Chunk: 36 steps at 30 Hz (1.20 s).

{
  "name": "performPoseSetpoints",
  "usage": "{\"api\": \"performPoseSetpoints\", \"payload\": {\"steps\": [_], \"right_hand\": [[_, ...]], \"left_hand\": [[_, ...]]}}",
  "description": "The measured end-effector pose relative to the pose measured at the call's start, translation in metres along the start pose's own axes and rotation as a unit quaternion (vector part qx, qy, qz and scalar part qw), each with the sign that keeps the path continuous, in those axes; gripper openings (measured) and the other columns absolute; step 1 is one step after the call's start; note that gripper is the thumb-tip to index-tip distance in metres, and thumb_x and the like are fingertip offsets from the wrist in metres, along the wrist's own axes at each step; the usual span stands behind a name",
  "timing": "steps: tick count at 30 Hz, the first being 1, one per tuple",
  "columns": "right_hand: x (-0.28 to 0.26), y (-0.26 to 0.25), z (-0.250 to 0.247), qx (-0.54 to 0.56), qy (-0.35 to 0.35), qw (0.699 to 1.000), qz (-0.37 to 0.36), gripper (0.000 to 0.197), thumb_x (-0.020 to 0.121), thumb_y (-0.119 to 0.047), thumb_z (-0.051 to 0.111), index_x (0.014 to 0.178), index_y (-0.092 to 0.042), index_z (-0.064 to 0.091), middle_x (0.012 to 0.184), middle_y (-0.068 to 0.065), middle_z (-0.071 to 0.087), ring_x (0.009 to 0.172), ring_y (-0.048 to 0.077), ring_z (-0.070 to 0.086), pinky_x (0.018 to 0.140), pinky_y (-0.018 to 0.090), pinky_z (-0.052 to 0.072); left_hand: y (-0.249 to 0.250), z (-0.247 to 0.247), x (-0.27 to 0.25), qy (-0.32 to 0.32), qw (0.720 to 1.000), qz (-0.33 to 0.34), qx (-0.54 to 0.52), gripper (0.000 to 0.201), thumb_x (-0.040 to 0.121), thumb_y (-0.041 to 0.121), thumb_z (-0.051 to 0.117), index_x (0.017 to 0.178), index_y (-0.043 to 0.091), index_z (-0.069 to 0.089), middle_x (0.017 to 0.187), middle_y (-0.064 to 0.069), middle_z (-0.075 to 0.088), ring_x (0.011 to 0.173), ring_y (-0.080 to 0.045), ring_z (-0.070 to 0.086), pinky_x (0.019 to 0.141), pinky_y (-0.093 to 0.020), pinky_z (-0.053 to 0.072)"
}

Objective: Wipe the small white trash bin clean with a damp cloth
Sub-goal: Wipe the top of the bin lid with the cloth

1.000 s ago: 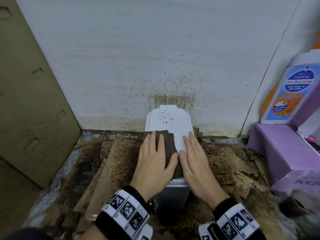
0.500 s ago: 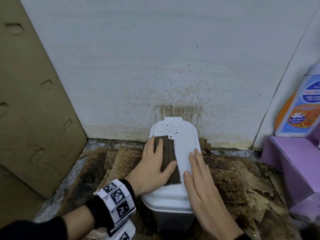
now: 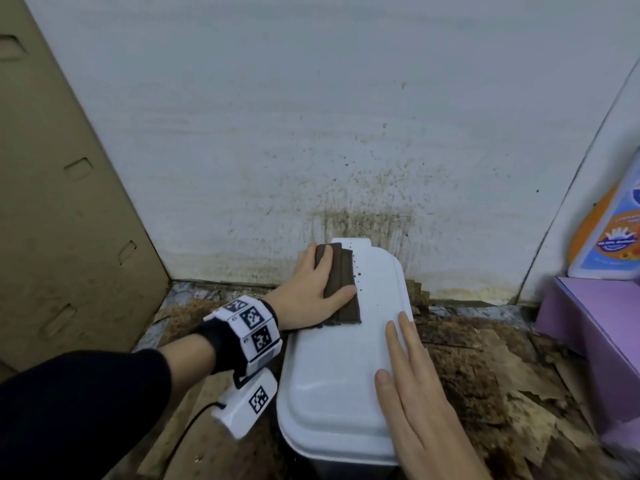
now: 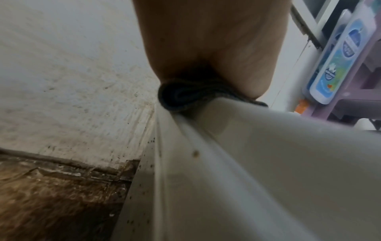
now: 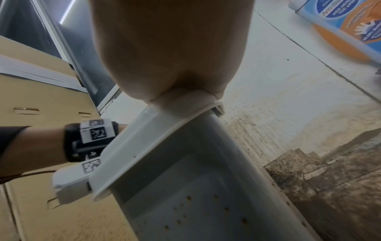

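The small white trash bin (image 3: 336,375) stands against the stained wall, its lid closed and speckled with brown spots near the back. A folded dark brown cloth (image 3: 341,289) lies on the lid's far left part. My left hand (image 3: 311,289) presses flat on the cloth with straight fingers. My right hand (image 3: 408,382) rests flat on the lid's right side, fingers straight. In the left wrist view the cloth (image 4: 181,97) is bunched under the palm at the lid's edge (image 4: 206,138). The right wrist view shows the bin's spotted side (image 5: 185,203) below the lid.
A cardboard panel (image 3: 62,202) leans on the left. A purple stool (image 3: 595,323) with a hand-wash bottle (image 3: 609,230) stands at the right. Dirty brown cardboard pieces (image 3: 485,375) cover the floor around the bin. The wall (image 3: 363,220) behind is spattered.
My left hand slid the cloth from the lid's near part toward the back left corner, wiping away many spots. My right hand stayed flat on the lid's right side.
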State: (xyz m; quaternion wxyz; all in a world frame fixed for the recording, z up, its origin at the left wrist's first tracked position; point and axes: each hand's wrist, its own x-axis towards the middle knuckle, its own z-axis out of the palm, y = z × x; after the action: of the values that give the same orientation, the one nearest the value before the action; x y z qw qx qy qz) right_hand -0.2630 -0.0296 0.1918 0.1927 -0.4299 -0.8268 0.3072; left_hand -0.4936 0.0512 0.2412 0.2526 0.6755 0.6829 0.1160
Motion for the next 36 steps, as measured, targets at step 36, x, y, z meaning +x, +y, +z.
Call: {"api": "performPoseSetpoints", "payload": {"steps": [36], "right_hand": [[0.000, -0.014, -0.011, -0.035, -0.045, 0.998, 0.034, 0.087, 0.069, -0.082, -0.031, 0.147, -0.042, -0.035, 0.145, -0.031, -0.055, 0.137, -0.011, -0.046, 0.122, 0.018, -0.016]], "left_hand": [[0.028, 0.009, 0.007, -0.006, 0.986, -0.048, 0.158, 0.071, 0.109, 0.046, 0.019, 0.159, 0.009, -0.014, 0.166, -0.016, -0.024, 0.154, -0.032, -0.020, 0.126, -0.045, -0.004]]}}
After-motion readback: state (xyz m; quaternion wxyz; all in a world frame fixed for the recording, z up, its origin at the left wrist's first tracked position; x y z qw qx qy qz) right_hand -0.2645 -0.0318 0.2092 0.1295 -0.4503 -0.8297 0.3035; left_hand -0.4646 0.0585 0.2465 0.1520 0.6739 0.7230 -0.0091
